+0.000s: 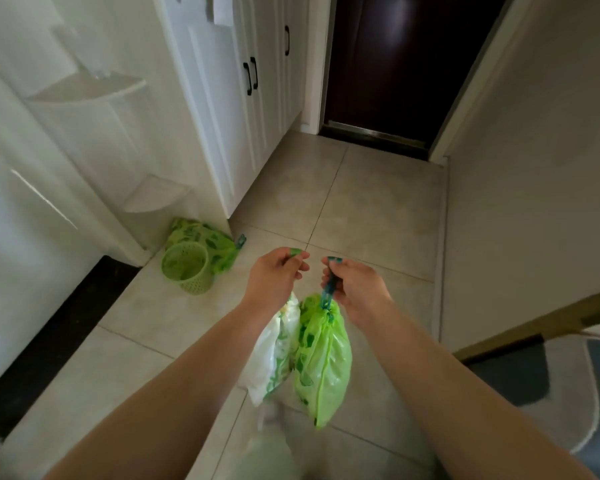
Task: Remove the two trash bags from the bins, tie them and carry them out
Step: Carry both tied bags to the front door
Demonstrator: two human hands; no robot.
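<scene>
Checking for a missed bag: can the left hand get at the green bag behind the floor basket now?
Probably not as is: the left hand grips a white-and-green bag, and the green bag lies low behind the basket. Bare tile leaves the path free.

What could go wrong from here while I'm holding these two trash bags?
The right hand holds the green bag only by its thin teal drawstring, which might slip or tear. The left hand grips the other bag, so neither hand is free for the dark door ahead, which looks closed. The green bin lies tipped on the floor by the cabinet, a possible trip hazard.
</scene>
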